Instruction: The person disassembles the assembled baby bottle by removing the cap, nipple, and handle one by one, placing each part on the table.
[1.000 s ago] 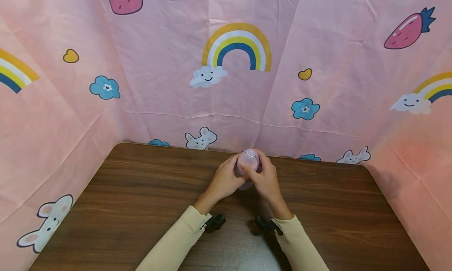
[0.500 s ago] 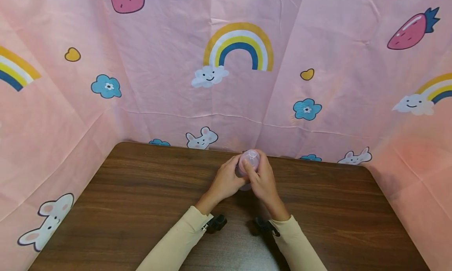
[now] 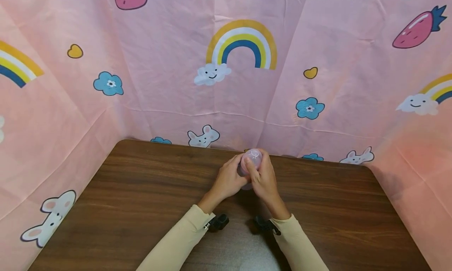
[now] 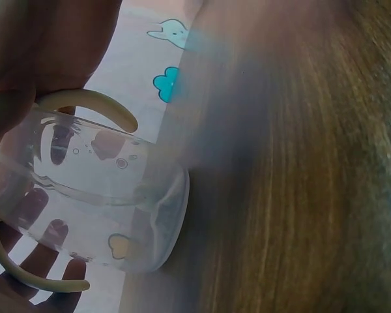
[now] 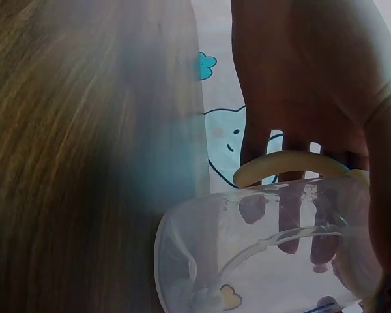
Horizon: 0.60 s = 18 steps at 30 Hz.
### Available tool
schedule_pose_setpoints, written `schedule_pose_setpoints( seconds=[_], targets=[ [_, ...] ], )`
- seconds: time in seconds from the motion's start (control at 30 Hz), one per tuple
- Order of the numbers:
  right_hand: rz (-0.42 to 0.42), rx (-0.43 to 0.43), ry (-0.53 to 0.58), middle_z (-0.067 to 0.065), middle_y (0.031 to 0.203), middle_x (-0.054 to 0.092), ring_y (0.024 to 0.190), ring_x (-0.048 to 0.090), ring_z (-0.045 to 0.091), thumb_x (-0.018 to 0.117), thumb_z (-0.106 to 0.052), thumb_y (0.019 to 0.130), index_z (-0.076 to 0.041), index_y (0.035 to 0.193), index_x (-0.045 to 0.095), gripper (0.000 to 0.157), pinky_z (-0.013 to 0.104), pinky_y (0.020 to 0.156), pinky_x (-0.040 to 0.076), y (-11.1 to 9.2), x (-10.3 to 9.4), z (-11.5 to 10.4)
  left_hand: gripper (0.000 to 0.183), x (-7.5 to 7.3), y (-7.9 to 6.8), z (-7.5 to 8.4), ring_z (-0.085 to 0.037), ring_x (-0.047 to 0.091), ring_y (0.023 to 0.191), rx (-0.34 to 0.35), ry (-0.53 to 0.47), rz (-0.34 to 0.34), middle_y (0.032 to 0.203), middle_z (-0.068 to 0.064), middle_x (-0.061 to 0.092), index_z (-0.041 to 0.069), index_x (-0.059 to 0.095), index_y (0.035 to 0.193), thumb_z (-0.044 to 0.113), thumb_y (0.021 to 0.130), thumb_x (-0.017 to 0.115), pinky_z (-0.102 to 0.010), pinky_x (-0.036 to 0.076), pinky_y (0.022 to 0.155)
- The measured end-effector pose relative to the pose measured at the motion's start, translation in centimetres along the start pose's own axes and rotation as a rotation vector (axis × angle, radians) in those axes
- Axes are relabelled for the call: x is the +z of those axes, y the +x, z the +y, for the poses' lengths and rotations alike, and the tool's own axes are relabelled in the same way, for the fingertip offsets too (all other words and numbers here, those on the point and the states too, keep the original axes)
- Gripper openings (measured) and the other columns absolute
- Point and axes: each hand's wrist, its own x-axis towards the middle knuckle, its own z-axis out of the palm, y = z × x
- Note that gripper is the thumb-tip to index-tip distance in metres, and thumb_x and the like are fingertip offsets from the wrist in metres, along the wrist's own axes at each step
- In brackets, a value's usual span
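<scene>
A clear baby bottle (image 3: 246, 184) with a pinkish translucent domed cap (image 3: 252, 161) is held between both hands near the table's back edge. In the wrist views its clear body (image 4: 98, 195) has curved cream side handles (image 5: 290, 164) and a straw (image 5: 267, 242) inside. My left hand (image 3: 228, 178) grips the left side of the bottle, its fingers showing through the clear wall. My right hand (image 3: 264, 180) wraps the right side, the thumb laid over the front of the cap. I cannot tell whether the base touches the table.
The dark wood-grain table (image 3: 148, 200) reaches back to a pink cloth (image 3: 169, 67) printed with rainbows, rabbits and strawberries, which encloses the back and both sides. Black wrist cameras (image 3: 219, 222) sit at the cuffs of the cream sleeves (image 3: 178, 241).
Both hands keep hold of the bottle at about the same spot. The right hand has turned slightly, its thumb now further up the cap. The head view has shifted a little.
</scene>
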Motion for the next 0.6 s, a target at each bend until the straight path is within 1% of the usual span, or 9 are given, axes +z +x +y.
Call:
schedule_pose_setpoints(
  seconds=[0.1, 0.23, 0.3, 0.33, 0.4, 0.47, 0.53, 0.57, 0.6],
  targets=[
    [0.01, 0.003, -0.006, 0.027, 0.124, 0.067, 0.108, 0.067, 0.044, 0.068, -0.021, 0.108, 0.006, 0.138, 0.054, 0.043, 0.063, 0.092, 0.054, 0.0, 0.2, 0.1, 0.072, -0.2, 0.0, 0.2, -0.029, 0.07, 0.119, 0.03, 0.017, 0.01, 0.134, -0.01, 0.073, 0.005, 0.064, 0.147, 0.032, 0.086, 0.09, -0.053, 0.058, 0.099],
    [0.028, 0.005, -0.018, 0.027, 0.123, 0.067, 0.107, 0.067, 0.044, 0.069, -0.022, 0.108, 0.006, 0.137, 0.054, 0.043, 0.063, 0.092, 0.054, 0.0, 0.3, 0.2, 0.068, 0.2, 0.1, -0.2, -0.028, 0.071, 0.118, 0.033, 0.04, 0.024, 0.133, -0.01, 0.073, 0.006, 0.066, 0.145, 0.029, 0.086, 0.088, -0.051, 0.058, 0.099],
    [0.035, 0.004, -0.019, 0.027, 0.122, 0.067, 0.107, 0.067, 0.043, 0.069, -0.022, 0.108, 0.006, 0.137, 0.055, 0.043, 0.062, 0.092, 0.054, 0.0, 0.4, 0.2, 0.066, -0.2, 0.0, 0.4, -0.031, 0.07, 0.119, 0.026, 0.031, 0.02, 0.133, -0.012, 0.073, 0.005, 0.066, 0.144, 0.027, 0.086, 0.087, -0.053, 0.058, 0.1],
    [0.038, 0.004, -0.018, 0.027, 0.122, 0.068, 0.107, 0.067, 0.043, 0.069, -0.021, 0.108, 0.006, 0.137, 0.055, 0.042, 0.062, 0.092, 0.054, 0.0, 0.5, 0.2, 0.067, -0.1, 0.0, 0.2, -0.03, 0.07, 0.12, 0.039, 0.024, 0.026, 0.134, -0.011, 0.073, 0.006, 0.066, 0.145, 0.031, 0.087, 0.087, -0.051, 0.057, 0.102],
    [0.042, 0.002, -0.019, 0.027, 0.122, 0.068, 0.107, 0.068, 0.043, 0.069, -0.022, 0.108, 0.006, 0.136, 0.055, 0.042, 0.062, 0.091, 0.054, 0.0, 0.5, 0.3, 0.066, -0.8, -0.1, 1.4, -0.035, 0.07, 0.121, 0.034, -0.002, 0.017, 0.134, -0.015, 0.072, 0.003, 0.066, 0.145, 0.028, 0.088, 0.087, -0.055, 0.057, 0.103],
    [0.046, 0.001, -0.02, 0.027, 0.121, 0.068, 0.106, 0.068, 0.044, 0.07, -0.022, 0.108, 0.006, 0.135, 0.055, 0.042, 0.062, 0.091, 0.054, 0.0, 0.6, 0.2, 0.066, -0.9, -0.2, 1.7, -0.036, 0.07, 0.121, 0.029, -0.005, 0.021, 0.134, -0.016, 0.072, 0.002, 0.066, 0.144, 0.027, 0.087, 0.088, -0.058, 0.057, 0.102],
    [0.052, 0.002, -0.022, 0.026, 0.121, 0.068, 0.106, 0.068, 0.043, 0.07, -0.023, 0.107, 0.006, 0.135, 0.056, 0.042, 0.062, 0.091, 0.055, 0.0, 0.6, 0.3, 0.066, -0.4, -0.1, 0.9, -0.035, 0.07, 0.12, 0.031, 0.01, 0.031, 0.133, -0.015, 0.073, 0.003, 0.066, 0.144, 0.026, 0.086, 0.087, -0.056, 0.057, 0.101],
    [0.054, 0.003, -0.023, 0.026, 0.12, 0.068, 0.106, 0.068, 0.043, 0.07, -0.023, 0.107, 0.006, 0.135, 0.056, 0.042, 0.062, 0.09, 0.055, 0.0, 0.7, 0.3, 0.065, -0.4, -0.1, 1.0, -0.035, 0.07, 0.119, 0.02, 0.013, 0.029, 0.133, -0.015, 0.073, 0.002, 0.066, 0.143, 0.024, 0.085, 0.087, -0.058, 0.057, 0.1],
    [0.055, 0.003, -0.019, 0.026, 0.12, 0.068, 0.105, 0.068, 0.043, 0.07, -0.023, 0.107, 0.006, 0.135, 0.056, 0.043, 0.061, 0.09, 0.055, 0.1, 0.7, 0.3, 0.066, 0.0, 0.0, 0.3, -0.032, 0.07, 0.119, 0.022, 0.03, 0.035, 0.133, -0.011, 0.073, 0.005, 0.066, 0.144, 0.025, 0.085, 0.088, -0.055, 0.057, 0.1]
  ],
)
